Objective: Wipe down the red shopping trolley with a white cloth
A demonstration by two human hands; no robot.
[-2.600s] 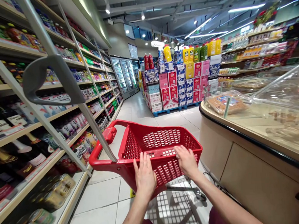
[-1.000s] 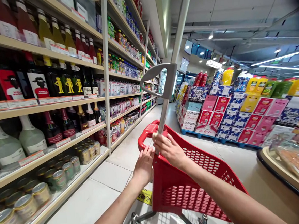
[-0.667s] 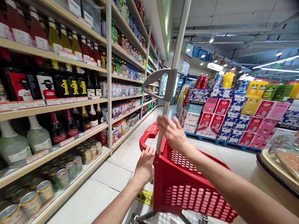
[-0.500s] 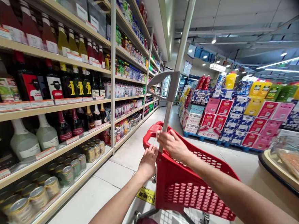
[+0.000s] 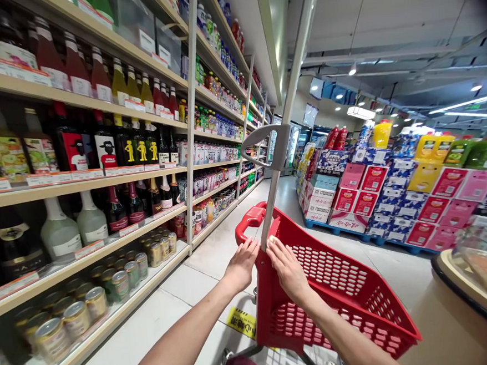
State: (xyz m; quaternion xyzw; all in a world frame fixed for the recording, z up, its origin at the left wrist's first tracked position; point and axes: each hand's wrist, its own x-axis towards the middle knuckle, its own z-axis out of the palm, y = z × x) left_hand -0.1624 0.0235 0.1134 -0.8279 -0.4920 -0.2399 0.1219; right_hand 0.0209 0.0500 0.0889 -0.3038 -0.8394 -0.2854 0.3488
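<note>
A red plastic shopping cart (image 5: 344,309) with a perforated basket stands in front of me. A metal pole (image 5: 288,107) rises tilted from its near corner, with a grey plastic loop (image 5: 268,147) partway up. My left hand (image 5: 241,266) is just left of the pole's foot, fingertips drawn together; what they hold, if anything, is too small to make out. On the other side, my right hand (image 5: 288,268) has its fingers together around a small white wad (image 5: 274,241) close to the pole. The cart's red handle (image 5: 250,221) lies beyond my left fingertips.
Shelves of bottles (image 5: 91,215) and cans (image 5: 78,316) run along the left. Stacked drink cartons (image 5: 365,190) stand on a blue pallet (image 5: 376,240) at right. A round-edged counter (image 5: 454,279) with packaged food is close on the right. A yellow floor sign (image 5: 241,320) lies below.
My right hand has come down and back from the pole toward the cart's corner, the white wad with it. My left hand stays near the pole's foot. More of the basket shows.
</note>
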